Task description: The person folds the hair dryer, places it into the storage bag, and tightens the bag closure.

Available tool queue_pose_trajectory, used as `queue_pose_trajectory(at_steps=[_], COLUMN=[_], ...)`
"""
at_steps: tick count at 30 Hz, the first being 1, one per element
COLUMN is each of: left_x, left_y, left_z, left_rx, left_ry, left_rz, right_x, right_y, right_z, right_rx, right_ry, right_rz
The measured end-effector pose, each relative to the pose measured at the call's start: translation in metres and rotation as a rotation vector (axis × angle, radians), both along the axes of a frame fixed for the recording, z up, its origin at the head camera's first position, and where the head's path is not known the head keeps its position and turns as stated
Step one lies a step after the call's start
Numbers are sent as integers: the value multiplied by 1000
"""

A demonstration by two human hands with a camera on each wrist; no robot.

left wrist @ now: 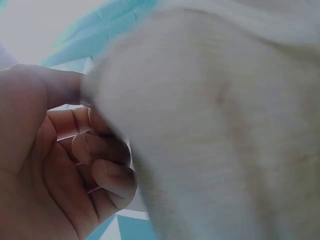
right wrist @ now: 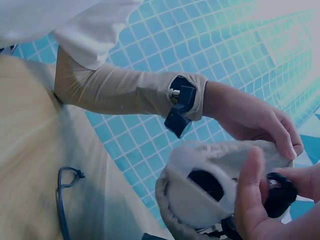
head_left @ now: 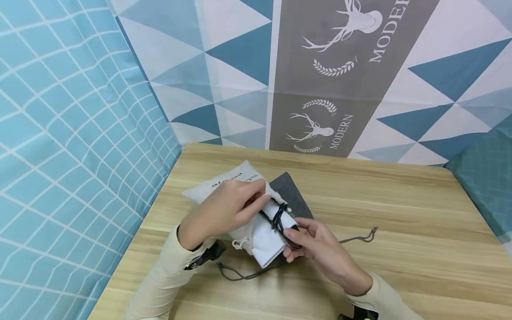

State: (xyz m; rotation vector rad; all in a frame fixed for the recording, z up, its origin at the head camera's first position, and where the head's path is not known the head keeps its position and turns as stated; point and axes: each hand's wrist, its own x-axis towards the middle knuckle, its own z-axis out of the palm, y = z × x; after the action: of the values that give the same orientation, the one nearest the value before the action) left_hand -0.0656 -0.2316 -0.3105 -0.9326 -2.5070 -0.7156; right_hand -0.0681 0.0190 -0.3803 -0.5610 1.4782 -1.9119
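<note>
A pale cloth drawstring bag, printed with dark lettering ending in "ryer", lies tilted under my left hand. That hand pinches the bag's mouth edge between thumb and fingers; the left wrist view shows the cloth close up. Partly inside the mouth is a white object with a bundled black cord. My right hand grips the cord end of it, thumb on top. The right wrist view shows the bag's gathered rim around a white part with a dark round opening.
Beneath the bag lies a dark grey pouch on the wooden table. Its grey drawstrings trail out left and right. A blue checked curtain hangs along the left edge, and patterned cloth stands behind.
</note>
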Motion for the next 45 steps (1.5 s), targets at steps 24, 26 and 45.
queue_pose_trajectory(at_steps=[24,26,45], left_x=[1,4,27], left_y=[1,1,-16], left_z=[0,1,-13], left_rx=[-44,-43,-66], left_ry=[-16,-10,-84], left_rz=[7,4,45], right_x=[6,4,4], right_y=[-11,-11,-17], right_z=[-12,-12,-17], right_rx=[102,128,122], right_ry=[172,150,93], right_rz=[-83,-99,45])
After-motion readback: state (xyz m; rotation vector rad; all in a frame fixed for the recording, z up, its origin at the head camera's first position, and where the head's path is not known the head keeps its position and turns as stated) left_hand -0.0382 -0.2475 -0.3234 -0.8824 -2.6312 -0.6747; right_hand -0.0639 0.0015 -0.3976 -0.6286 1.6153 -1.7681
